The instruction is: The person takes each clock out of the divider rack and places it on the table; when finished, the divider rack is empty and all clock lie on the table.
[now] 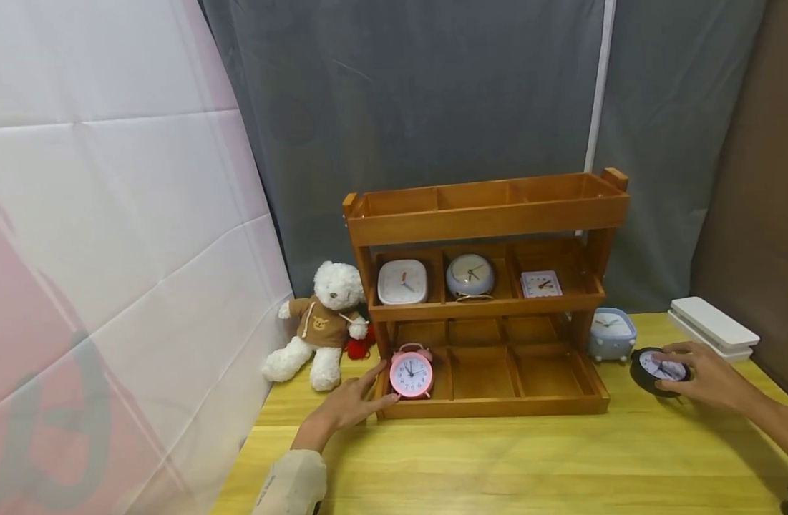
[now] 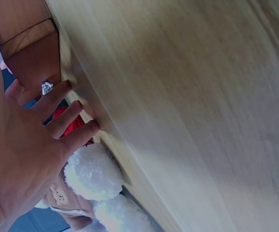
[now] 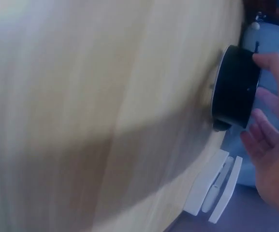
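A round black alarm clock point(image 1: 658, 370) with a white dial is at the right of the wooden shelf point(image 1: 490, 408). My right hand point(image 1: 709, 375) holds it between thumb and fingers; the right wrist view shows the black casing point(image 3: 236, 87) close to the table. At the shelf's lower left corner, my left hand point(image 1: 351, 404) rests with spread, fairly straight fingers. Beside that hand, a pink twin-bell clock point(image 1: 411, 373) stands in the bottom left compartment. On the middle tier sit a white square clock point(image 1: 402, 282), a round blue-grey clock point(image 1: 469, 275) and a small pale square clock point(image 1: 540, 284).
Left of the shelf sits a white teddy bear point(image 1: 326, 322) in a brown hoodie, with something red point(image 1: 360, 347) behind it. A blue clock point(image 1: 612, 334) stands by the shelf's right side. Farther right lies a white folded stand-like object point(image 1: 714, 325). Curtains surround the table point(image 1: 484, 465).
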`<state>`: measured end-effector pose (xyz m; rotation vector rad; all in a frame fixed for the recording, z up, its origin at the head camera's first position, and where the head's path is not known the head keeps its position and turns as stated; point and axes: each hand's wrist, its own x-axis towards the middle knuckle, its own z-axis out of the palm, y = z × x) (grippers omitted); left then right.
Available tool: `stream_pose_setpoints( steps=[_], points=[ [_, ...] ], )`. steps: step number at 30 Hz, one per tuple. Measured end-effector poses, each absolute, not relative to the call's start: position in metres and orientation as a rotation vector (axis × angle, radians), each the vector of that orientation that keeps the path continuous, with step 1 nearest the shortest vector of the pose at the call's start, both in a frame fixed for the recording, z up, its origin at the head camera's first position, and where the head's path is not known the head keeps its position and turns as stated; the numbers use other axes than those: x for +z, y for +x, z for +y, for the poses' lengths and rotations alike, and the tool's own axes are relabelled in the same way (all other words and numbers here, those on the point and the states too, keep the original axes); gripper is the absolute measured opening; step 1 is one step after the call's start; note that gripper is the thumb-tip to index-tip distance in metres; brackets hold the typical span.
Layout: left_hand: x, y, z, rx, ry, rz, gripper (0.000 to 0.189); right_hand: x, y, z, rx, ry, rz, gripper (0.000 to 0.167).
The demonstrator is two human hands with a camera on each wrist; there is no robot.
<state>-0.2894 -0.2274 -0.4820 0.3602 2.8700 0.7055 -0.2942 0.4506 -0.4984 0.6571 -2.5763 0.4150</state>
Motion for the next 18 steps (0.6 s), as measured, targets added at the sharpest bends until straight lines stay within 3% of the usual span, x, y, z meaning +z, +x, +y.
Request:
stream_pose_setpoints(
  steps=[18],
  points=[
    [-0.481,-0.288,-0.227,0.712,0.342,2.882,0.086,-0.489,-0.332,0.451,0.558,0.557,-2.672,0.045]
  ],
)
